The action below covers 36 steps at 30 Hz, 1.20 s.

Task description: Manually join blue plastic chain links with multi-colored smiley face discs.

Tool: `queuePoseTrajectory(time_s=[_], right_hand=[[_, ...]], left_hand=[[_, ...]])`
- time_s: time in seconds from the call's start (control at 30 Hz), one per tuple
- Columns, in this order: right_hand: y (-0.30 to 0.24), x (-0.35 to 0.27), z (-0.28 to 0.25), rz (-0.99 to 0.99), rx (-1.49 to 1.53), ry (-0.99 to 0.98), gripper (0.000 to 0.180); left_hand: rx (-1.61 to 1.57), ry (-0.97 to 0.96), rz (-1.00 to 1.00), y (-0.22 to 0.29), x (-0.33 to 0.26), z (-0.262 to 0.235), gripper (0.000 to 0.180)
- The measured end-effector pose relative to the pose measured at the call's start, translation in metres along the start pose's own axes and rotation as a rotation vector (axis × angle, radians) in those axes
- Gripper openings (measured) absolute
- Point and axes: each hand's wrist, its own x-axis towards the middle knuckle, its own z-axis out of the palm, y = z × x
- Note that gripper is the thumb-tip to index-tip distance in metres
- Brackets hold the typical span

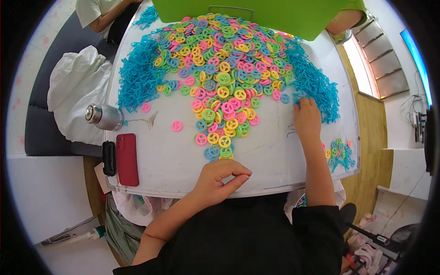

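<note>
Taking 12 o'clock as the far side of the white table point(266, 149), your left hand point(216, 181) is at 6, over the near edge, with thumb and index fingertips pressed together and the other fingers curled. Your right hand point(308, 118) reaches to 3 o'clock, fingers bent down at the inner edge of the right pile of blue branching pieces point(318, 89); you can't tell from here whether they pinch a piece.

The heap of spoked plastic discs point(229, 59), pink, yellow, green and blue, fills 12 o'clock and tapers toward your left hand. A left pile of blue branching pieces point(141, 75) flanks it at 10.

You have white tabletop between your 2 hands, and more at 7 to 8 o'clock, where 1 loose pink disc point(177, 126) lies. At 4, a small mixed cluster point(339, 152) sits near the right edge. The left edge is taken up by a silver flask point(104, 116) at 9 and a red phone point(127, 159) at 8. A green box point(284, 16) bounds the far side.

For writing, a black stand point(371, 234) off the table at 4 carries a small white marking.
</note>
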Motion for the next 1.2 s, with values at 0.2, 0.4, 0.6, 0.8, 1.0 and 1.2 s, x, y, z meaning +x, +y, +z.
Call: queuePoseTrajectory(time_s=[0.2, 0.4, 0.6, 0.8, 1.0, 1.2], right_hand=[[-0.002, -0.038, -0.016, -0.147, 0.143, 0.140, 0.014], [-0.059, -0.101, -0.072, 0.396, 1.469, -0.823, 0.011], [-0.074, -0.111, -0.077, 0.543, 1.737, -1.016, 0.009], [-0.085, -0.116, -0.072, -0.247, 1.023, -0.456, 0.010], [-0.065, -0.076, -0.037, 0.123, 0.958, -0.408, 0.019], [-0.084, -0.039, 0.008, -0.206, 0.500, -0.089, 0.028]], left_hand=[[0.064, 0.014, 0.131, -0.004, 0.008, 0.003, 0.020], [0.462, 0.109, 0.450, 0.017, 0.026, 0.009, 0.048], [0.343, 0.115, 0.339, -0.004, 0.013, 0.011, 0.038], [0.422, 0.116, 0.279, -0.006, 0.008, 0.006, 0.032], [0.448, 0.179, 0.298, -0.006, 0.006, 0.000, 0.028], [0.399, 0.172, 0.293, -0.009, 0.009, 0.003, 0.026]])
